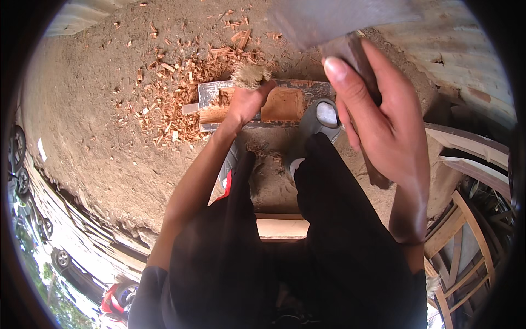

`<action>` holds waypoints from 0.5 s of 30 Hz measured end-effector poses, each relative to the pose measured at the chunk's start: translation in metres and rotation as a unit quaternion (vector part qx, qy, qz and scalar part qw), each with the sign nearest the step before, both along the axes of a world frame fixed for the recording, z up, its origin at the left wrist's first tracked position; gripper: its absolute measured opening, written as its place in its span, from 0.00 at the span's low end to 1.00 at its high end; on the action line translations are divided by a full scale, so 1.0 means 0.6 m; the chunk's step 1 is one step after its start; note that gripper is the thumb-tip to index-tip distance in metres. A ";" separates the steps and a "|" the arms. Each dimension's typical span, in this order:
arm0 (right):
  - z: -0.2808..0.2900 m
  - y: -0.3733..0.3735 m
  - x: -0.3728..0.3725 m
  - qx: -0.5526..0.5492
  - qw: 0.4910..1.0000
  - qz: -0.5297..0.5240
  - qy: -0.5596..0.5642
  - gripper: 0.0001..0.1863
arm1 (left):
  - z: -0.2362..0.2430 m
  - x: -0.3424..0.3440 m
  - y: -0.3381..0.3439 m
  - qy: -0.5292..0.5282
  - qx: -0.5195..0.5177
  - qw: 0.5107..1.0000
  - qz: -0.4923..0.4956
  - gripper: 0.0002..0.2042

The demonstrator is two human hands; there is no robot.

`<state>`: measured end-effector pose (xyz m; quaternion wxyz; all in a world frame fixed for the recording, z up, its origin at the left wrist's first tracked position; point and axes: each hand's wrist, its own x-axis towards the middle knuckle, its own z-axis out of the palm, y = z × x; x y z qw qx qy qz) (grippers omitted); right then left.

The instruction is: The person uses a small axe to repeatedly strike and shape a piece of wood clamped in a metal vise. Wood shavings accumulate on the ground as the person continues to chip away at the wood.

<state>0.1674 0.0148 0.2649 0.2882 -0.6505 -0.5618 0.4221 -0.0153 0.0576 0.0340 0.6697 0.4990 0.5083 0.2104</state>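
Note:
My right hand point(378, 104), raised at the upper right, is wrapped round the wooden handle of a hatchet point(339, 22). Its broad grey metal head is blurred and partly cut off by the top edge. Farther down, my left hand point(249, 103) grips a chisel point(252, 75) with a frayed, splintered wooden top; its blade is hidden below the hand. Under that hand lies a worn, dark-painted piece of wood point(315, 86) with a bare brown recess cut into it. My shoe point(323, 116) rests against its right end.
Orange-brown wood chips point(189, 74) cover the ground left of and beyond the workpiece. Corrugated sheeting point(466, 60) stands at the upper right. Curved wooden parts point(471, 143) and a wooden frame point(463, 247) are at right. Stacked boards point(87, 219) and parked vehicles point(118, 296) are at lower left.

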 end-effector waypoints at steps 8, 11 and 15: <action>-0.090 -0.007 -0.004 0.005 0.980 0.103 -0.173 0.16 | 0.002 0.030 -0.035 -0.030 0.198 0.977 -0.080 0.15; -0.060 0.001 0.012 -0.071 0.986 0.060 -0.140 0.17 | -0.010 0.025 -0.046 -0.026 0.178 0.982 -0.057 0.12; -0.052 -0.021 0.023 -0.112 0.992 0.022 -0.054 0.17 | -0.022 -0.009 -0.075 -0.081 0.139 0.975 -0.152 0.05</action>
